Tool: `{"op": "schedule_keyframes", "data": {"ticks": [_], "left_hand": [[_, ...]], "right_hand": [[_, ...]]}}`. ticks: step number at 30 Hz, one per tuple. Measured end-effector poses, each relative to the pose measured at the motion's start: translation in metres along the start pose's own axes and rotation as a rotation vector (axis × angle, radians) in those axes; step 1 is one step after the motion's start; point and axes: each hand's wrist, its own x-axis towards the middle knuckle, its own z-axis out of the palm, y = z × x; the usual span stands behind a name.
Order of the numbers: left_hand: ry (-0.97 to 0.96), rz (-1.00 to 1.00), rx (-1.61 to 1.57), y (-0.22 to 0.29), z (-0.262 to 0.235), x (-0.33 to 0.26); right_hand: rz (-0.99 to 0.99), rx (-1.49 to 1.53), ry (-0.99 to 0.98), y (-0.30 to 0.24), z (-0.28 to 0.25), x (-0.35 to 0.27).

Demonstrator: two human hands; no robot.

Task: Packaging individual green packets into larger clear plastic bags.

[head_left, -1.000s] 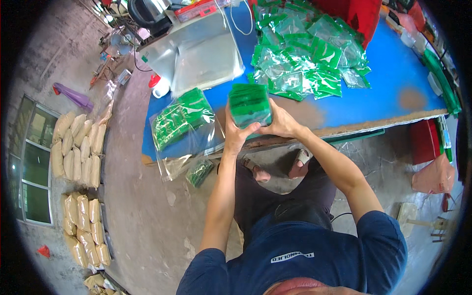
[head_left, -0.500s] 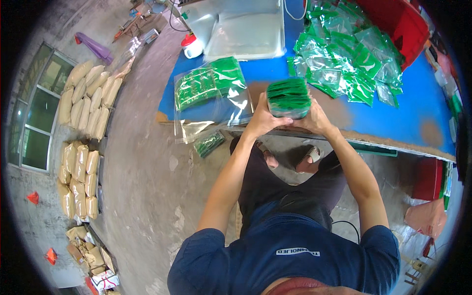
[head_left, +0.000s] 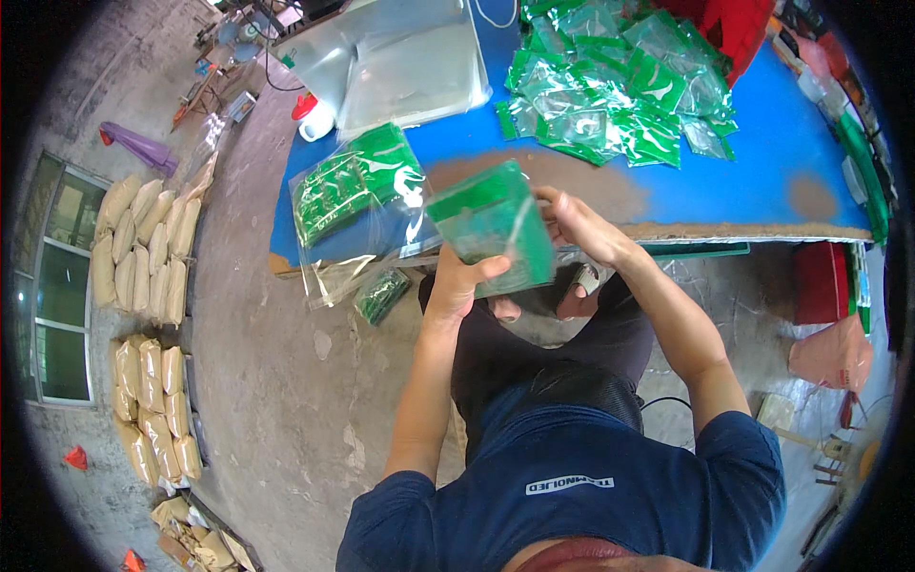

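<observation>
One green bundle [head_left: 334,195] is already lying in a clear bag [head_left: 334,267] at left, while loose packets [head_left: 610,86] are lying piled on the far side of the blue table [head_left: 782,114]. Over the near edge, my left hand [head_left: 462,283] is grasping an unbagged stack of packets [head_left: 491,229]; my right hand [head_left: 586,227] is hovering, released, at its right side, contact unclear. The stack's green band [head_left: 477,189] is pointing far, its long axis running far to near, near end rightward.
</observation>
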Motion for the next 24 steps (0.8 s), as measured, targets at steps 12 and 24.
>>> {"op": "schedule_keyframes", "data": {"ticks": [12,24], "left_hand": [[0.393,0.099,-0.144,-0.041,0.012,-0.008],[0.377,0.132,0.075,-0.03,0.053,-0.002]], "right_hand": [[0.056,0.242,0.251,-0.004,0.019,-0.01],[-0.421,-0.435,0.914,0.007,0.011,-0.033]]}}
